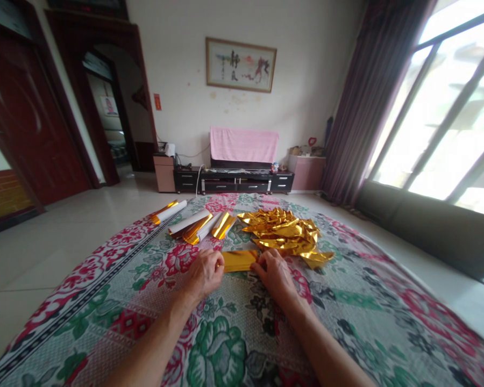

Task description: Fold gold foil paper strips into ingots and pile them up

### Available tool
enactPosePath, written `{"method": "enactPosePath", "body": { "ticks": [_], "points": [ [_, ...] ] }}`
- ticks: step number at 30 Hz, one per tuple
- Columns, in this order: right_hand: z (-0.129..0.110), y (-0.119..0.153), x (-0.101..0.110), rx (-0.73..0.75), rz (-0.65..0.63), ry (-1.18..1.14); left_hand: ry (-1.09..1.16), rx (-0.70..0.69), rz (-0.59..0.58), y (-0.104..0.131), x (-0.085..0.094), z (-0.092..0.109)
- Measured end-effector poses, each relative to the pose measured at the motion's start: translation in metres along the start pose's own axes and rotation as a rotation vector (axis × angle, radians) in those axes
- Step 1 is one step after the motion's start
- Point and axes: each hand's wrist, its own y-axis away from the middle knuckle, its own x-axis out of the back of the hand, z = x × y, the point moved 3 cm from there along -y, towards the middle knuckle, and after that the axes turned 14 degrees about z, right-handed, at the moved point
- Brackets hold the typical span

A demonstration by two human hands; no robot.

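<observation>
Home living room — framed picture (241, 64), long curtain (371, 97), low cabinet (233, 186)

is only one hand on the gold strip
No, the left hand holds one end of the strip and the right hand the other.

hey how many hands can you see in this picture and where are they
2. The left hand is at the left end of the gold strip, and the right hand is at its right end. No other hands show.
</observation>
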Motion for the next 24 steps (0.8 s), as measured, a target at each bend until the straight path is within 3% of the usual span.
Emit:
{"method": "enactPosePath", "body": {
  "ticks": [18,24],
  "points": [
    [-0.001,0.002,0.001,-0.009,-0.006,0.008,0.232,0.189,-0.119,-0.004,0.007,-0.016],
    [-0.001,0.003,0.000,0.023,0.008,-0.019,0.260,0.111,-0.115,-0.003,0.014,-0.012]
  ]
}}
